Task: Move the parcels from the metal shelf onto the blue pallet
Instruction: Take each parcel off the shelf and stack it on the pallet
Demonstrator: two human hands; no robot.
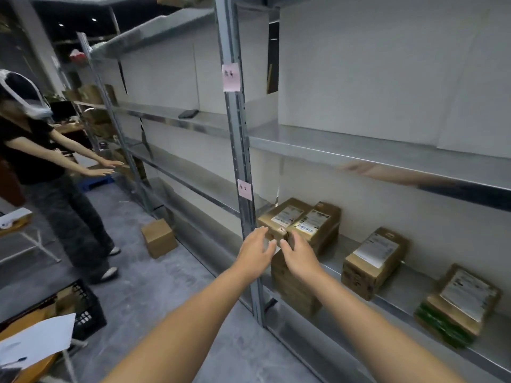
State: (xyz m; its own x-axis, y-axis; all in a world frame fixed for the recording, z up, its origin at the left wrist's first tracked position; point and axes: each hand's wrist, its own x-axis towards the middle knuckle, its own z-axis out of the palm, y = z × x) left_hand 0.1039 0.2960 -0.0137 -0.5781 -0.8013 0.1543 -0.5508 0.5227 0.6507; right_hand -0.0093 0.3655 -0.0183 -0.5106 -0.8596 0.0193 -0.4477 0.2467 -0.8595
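Note:
Several brown cardboard parcels with white labels lie on the low level of the metal shelf [343, 250]. A stack of parcels [300, 219] stands at its left end, beside the upright post. My left hand [255, 251] and my right hand [298, 257] are stretched out to the front of this stack, fingers apart, holding nothing. My right hand touches or nearly touches the stack's front; my left is in front of the post. Further right lie a single parcel [374, 259] and a flat parcel on a green packet [461, 302]. A bit of blue pallet [95, 182] shows far left.
Another person [41, 167] stands at the left, arms reaching toward the shelf. A small box [160, 237] sits on the grey floor by the shelf foot. A black crate [83, 308] and a table with paper [36, 341] are at the lower left. Pink notes hang on the post [235, 150].

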